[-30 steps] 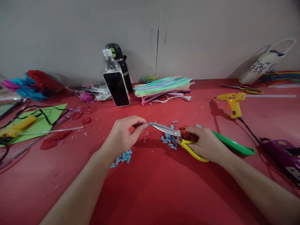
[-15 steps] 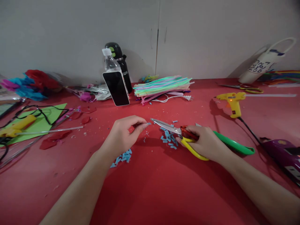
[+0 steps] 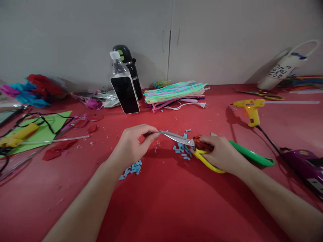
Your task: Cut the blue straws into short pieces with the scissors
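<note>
My left hand (image 3: 139, 141) pinches a tiny blue piece, mostly hidden between thumb and forefinger. My right hand (image 3: 218, 151) is wrapped round the red and yellow handles of a pair of scissors (image 3: 178, 137). The blade tips meet the left fingertips, right where the blue piece is. Under the blades lies a loose pile of small blue cut pieces (image 3: 186, 156). A second pile of blue pieces (image 3: 135, 169) rests below my left wrist, partly covered by it.
Behind stand a phone (image 3: 125, 95), a clear bottle (image 3: 119, 65) and a black flask (image 3: 135, 79), beside bundled pipe cleaners (image 3: 175, 94). A yellow glue gun (image 3: 249, 108) and a green-handled tool (image 3: 252, 154) lie right; another glue gun (image 3: 22, 134) lies left on green paper (image 3: 62, 117).
The scissors have moved slightly left, so their tips now reach my left fingertips, and the blades have closed. My left hand has stayed almost still.
</note>
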### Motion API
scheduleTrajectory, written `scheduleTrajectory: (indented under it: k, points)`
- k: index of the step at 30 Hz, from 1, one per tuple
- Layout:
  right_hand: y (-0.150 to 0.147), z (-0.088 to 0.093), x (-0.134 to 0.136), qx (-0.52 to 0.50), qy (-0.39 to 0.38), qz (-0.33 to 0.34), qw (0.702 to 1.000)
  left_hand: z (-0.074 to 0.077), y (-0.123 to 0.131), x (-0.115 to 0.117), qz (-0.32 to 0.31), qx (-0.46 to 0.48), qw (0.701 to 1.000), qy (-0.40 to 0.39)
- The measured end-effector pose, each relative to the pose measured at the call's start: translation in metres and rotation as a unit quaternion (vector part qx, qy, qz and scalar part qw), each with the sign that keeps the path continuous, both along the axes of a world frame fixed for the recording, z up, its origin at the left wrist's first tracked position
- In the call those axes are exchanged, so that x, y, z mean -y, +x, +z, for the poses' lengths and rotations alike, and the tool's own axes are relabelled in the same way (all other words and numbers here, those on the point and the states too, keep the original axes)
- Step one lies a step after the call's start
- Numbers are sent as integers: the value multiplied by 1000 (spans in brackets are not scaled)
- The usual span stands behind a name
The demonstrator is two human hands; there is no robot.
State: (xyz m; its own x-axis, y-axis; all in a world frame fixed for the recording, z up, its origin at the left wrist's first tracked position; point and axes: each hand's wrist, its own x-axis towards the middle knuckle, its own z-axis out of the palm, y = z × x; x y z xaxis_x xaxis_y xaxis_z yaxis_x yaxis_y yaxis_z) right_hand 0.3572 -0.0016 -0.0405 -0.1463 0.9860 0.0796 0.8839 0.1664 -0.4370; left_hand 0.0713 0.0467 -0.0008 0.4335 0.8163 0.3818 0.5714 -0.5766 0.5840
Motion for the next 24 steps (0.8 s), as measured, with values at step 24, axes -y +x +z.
scheduleTrajectory:
  k: [24]
  points:
    - [2, -4, 0, -29, 13, -8, 999, -1, 0, -1, 7, 3, 1000, 5]
